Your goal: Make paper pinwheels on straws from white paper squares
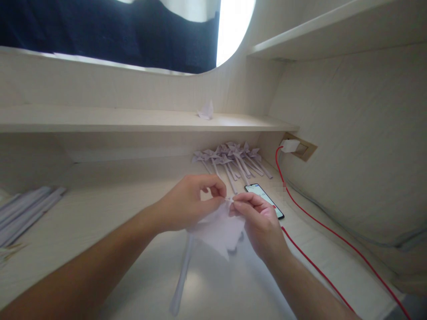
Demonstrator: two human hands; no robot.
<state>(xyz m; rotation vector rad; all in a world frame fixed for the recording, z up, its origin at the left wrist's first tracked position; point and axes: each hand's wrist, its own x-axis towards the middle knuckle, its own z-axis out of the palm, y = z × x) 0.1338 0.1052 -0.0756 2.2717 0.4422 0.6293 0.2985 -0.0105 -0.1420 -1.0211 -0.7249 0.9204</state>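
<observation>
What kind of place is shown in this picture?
Probably a home desk nook used for paper craft: a pale built-in desk with a shelf, a phone charging from a wall socket, and a pile of folded paper pinwheels.

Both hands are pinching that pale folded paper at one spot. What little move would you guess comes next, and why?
Probably a firm press along that fold. The left hand and right hand pinch the top edge of the folded paper with fingertips almost meeting, above a paper stick on the desk. The finished pinwheels behind show crisp creases, so sharpening this one seems likely.
</observation>
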